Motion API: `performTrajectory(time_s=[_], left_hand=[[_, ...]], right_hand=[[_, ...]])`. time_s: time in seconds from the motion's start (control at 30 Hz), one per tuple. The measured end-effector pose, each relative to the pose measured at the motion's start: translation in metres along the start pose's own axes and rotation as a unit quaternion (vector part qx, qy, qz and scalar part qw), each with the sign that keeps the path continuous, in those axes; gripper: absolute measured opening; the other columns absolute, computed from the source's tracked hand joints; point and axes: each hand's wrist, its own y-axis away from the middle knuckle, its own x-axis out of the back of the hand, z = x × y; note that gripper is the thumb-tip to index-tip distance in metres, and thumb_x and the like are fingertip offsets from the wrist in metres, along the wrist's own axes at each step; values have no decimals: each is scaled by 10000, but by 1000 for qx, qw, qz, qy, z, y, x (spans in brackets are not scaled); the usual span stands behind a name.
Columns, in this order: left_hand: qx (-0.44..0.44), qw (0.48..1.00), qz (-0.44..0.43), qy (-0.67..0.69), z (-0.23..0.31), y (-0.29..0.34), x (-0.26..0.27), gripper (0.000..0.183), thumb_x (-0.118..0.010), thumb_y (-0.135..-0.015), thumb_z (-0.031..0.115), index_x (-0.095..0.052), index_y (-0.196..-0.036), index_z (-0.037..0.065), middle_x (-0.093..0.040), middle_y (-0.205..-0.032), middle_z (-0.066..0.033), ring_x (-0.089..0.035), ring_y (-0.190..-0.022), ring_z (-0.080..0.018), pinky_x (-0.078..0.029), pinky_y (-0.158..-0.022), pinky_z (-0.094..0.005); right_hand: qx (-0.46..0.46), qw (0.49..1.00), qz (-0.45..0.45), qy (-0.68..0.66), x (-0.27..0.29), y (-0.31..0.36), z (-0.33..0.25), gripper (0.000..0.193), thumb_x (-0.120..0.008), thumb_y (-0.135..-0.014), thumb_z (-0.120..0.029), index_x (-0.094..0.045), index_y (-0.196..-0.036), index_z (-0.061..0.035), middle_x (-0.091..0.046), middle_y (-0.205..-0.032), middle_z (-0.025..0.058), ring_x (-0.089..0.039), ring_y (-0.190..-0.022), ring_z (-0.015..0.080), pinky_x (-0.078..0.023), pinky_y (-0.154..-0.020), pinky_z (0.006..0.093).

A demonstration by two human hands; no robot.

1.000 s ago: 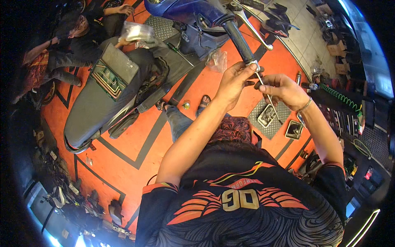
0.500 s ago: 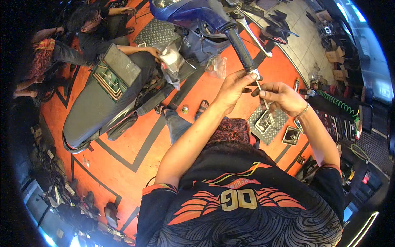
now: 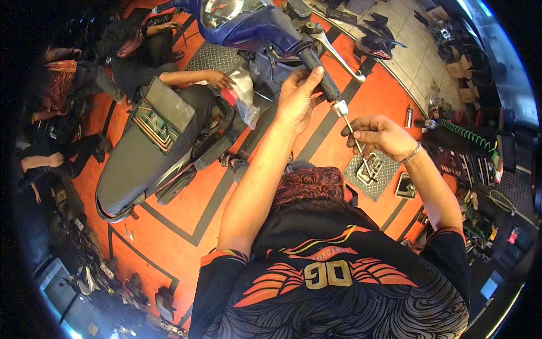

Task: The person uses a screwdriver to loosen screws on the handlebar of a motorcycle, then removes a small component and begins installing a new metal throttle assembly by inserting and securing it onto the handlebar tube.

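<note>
My left hand (image 3: 298, 100) is wrapped around the black handlebar grip (image 3: 329, 87) of a blue scooter or motorcycle (image 3: 248, 28), its thumb lying along the top. A silver bar-end weight (image 3: 340, 107) sits at the grip's outer end. Out of it runs the thin metal shaft of what looks like a T-handle wrench (image 3: 351, 129), pointing down toward me. My right hand (image 3: 379, 137) holds this shaft between thumb and fingers, partway along. The tool's crosspiece hangs below that hand, in front of a tray of small parts. Above the grip extends a silver brake lever (image 3: 339, 53).
A motorcycle seat (image 3: 141, 164) at left carries an open green tool case (image 3: 155, 127). A co-worker's hand (image 3: 217, 79) touches a plastic bag (image 3: 244, 99). Right of me lie a tread-plate mat (image 3: 381, 189), a small tray (image 3: 405, 185) and a coiled green hose (image 3: 466, 134).
My left hand has left the bar end and moved up onto the grip, uncovering the silver weight. My right hand stays on the tool. The view has shifted slightly.
</note>
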Motion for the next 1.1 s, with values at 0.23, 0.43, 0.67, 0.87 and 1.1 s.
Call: performTrajectory(time_s=[0.23, 0.43, 0.67, 0.87, 1.1], left_hand=[[22, 997, -68, -21, 6, -3, 10, 347, -553, -1001, 285, -571, -1160, -23, -646, -1133, -146, -633, -1034, -245, -501, -932, -436], [31, 989, -120, 78, 3, -2, 15, 321, -567, -991, 276, -580, -1169, 9, -647, -1133, -119, -614, -1052, -244, -480, -946, -454], [-13, 992, 31, -118, 4, 1, -9, 392, -676, -938, 275, -519, -1188, 16, -581, -1001, -57, -591, -901, -170, -528, -780, -354], [13, 992, -88, 91, 10, 3, 1, 343, -583, -984, 287, -542, -1170, 1, -622, -1041, -85, -616, -950, -218, -500, -874, -409], [-9, 996, -12, -86, -12, 0, 4, 540, -711, -892, 416, -539, -1229, 30, -564, -1078, -70, -589, -949, -155, -492, -822, -344]], right_hand=[[4, 1000, 3, -9, 2, -1, 4, 276, -576, -968, -178, -609, -1174, 4, -660, -923, 52, -628, -778, 118, -516, -600, 239], [11, 1000, -4, -3, -1, -1, 1, 274, -580, -968, -187, -604, -1151, 15, -653, -922, 52, -623, -783, 119, -503, -612, 234], [2, 1000, 6, -18, -2, 1, 1, 255, -579, -973, -187, -616, -1145, -2, -658, -925, 43, -609, -770, 104, -486, -616, 226], [3, 1000, 13, 16, 2, -1, 4, 288, -598, -965, -222, -626, -1147, -1, -686, -941, 52, -625, -750, 108, -479, -613, 226], [36, 992, 92, 73, -3, -6, 5, 243, -768, -841, -200, -577, -828, -50, -568, -654, -14, -515, -520, 65, -405, -476, 212]])
